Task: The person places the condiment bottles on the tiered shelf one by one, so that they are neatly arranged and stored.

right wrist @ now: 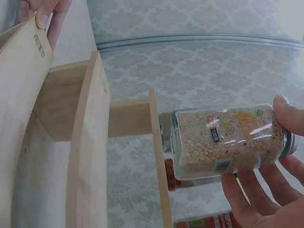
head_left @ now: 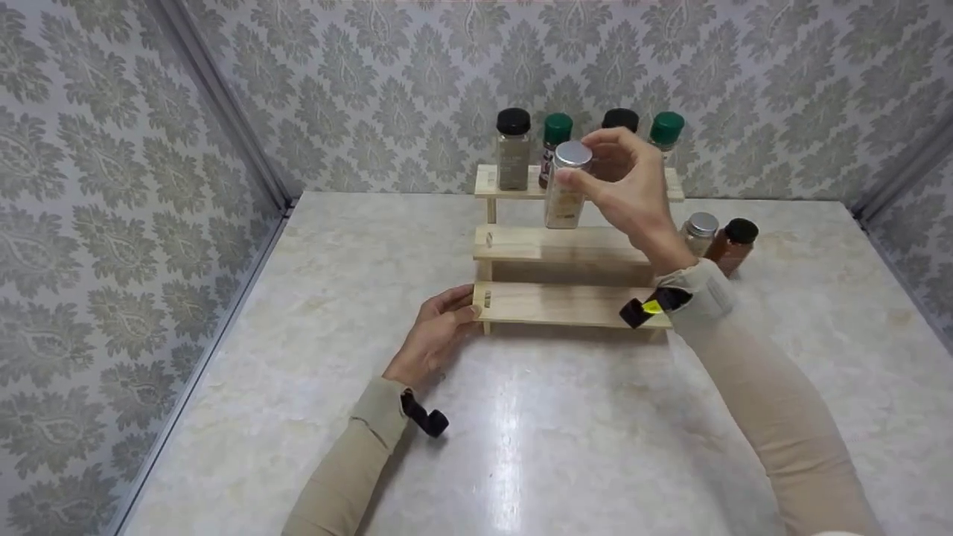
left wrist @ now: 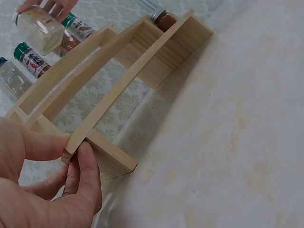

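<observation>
My right hand (head_left: 633, 186) holds a glass spice jar (head_left: 565, 197) by its silver-lidded top, above the middle step of a three-tier wooden rack (head_left: 566, 304). In the right wrist view the jar (right wrist: 223, 140) shows pale tan granules and a printed label, with the thumb at the lid and the fingers beneath. My left hand (head_left: 438, 331) pinches the left end of the rack's lowest step; the left wrist view shows thumb and fingertips on that board (left wrist: 114, 102). Along the top step stand a black-capped jar (head_left: 513, 152), two green-capped bottles (head_left: 666, 130) and another black-capped one, partly hidden.
Right of the rack, on the marbled table (head_left: 335, 268), stand a silver-lidded jar (head_left: 700, 229) and a dark-capped jar of reddish contents (head_left: 733, 246), partly behind my right wrist. A patterned wall (head_left: 387, 97) rises close behind the rack.
</observation>
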Motion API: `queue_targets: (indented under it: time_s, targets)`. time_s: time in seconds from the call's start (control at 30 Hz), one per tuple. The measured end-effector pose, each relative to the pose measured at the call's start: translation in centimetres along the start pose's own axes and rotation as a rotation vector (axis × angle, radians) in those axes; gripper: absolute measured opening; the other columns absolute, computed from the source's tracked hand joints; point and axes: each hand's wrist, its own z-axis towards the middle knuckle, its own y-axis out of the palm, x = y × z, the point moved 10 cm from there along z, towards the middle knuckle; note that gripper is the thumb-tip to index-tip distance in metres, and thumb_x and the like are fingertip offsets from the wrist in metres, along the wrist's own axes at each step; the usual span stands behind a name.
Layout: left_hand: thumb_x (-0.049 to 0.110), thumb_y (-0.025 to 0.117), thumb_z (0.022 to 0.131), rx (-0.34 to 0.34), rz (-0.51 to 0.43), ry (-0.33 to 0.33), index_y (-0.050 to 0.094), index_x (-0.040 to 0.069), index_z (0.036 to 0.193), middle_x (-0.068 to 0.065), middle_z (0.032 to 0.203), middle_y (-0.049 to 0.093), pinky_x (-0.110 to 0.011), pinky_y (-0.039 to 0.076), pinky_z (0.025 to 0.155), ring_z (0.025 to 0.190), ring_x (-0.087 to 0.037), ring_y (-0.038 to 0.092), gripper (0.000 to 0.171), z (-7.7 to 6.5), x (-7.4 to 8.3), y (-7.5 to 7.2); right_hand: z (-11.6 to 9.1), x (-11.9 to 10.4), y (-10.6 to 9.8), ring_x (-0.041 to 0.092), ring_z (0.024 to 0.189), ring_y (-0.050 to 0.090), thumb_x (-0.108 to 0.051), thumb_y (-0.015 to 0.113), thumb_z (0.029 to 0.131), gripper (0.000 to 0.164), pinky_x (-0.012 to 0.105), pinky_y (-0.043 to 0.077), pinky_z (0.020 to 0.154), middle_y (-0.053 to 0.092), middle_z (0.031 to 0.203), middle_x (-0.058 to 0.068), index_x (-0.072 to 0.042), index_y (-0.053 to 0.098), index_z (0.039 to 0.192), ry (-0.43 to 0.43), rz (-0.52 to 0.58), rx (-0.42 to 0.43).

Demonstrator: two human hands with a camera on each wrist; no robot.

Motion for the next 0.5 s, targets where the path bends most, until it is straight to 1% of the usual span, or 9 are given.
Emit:
queue_targets:
  time_s: [0.13,0.27,0.5]
  targets:
    - [-0.003,0.062,0.102,0.012,0.003,-0.001,0.050,-0.002,0.155,-0.020,0.153,0.055,-0.037,0.057,0.107,0.131,-0.031,0.062,0.054,0.0,0.0,-0.2,0.0,0.2,1.6,0.020,0.098,0.073,-0.020,0.094,0.085,0.043,0.031,0.059,0.089,0.076,0.114,0.009,-0.005,0.073,0.120,-0.021,0.010,-0.009]
    - [-0.004,0.063,0.102,0.017,0.009,-0.001,0.050,-0.003,0.155,-0.021,0.153,0.055,-0.037,0.057,0.107,0.131,-0.030,0.062,0.054,0.0,0.0,-0.2,0.0,0.6,3.0,0.021,0.098,0.073,-0.014,0.095,0.082,0.047,0.031,0.061,0.089,0.075,0.112,0.012,0.001,0.071,0.119,-0.043,0.055,-0.009]
    - [-0.004,0.063,0.100,0.024,0.003,0.006,0.051,-0.004,0.153,-0.021,0.152,0.056,-0.034,0.058,0.102,0.128,-0.028,0.063,0.054,0.0,0.1,-0.1,-0.1,1.7,4.7,0.018,0.093,0.071,-0.013,0.097,0.080,0.047,0.027,0.061,0.085,0.075,0.108,0.014,0.004,0.072,0.116,-0.028,0.079,0.007]
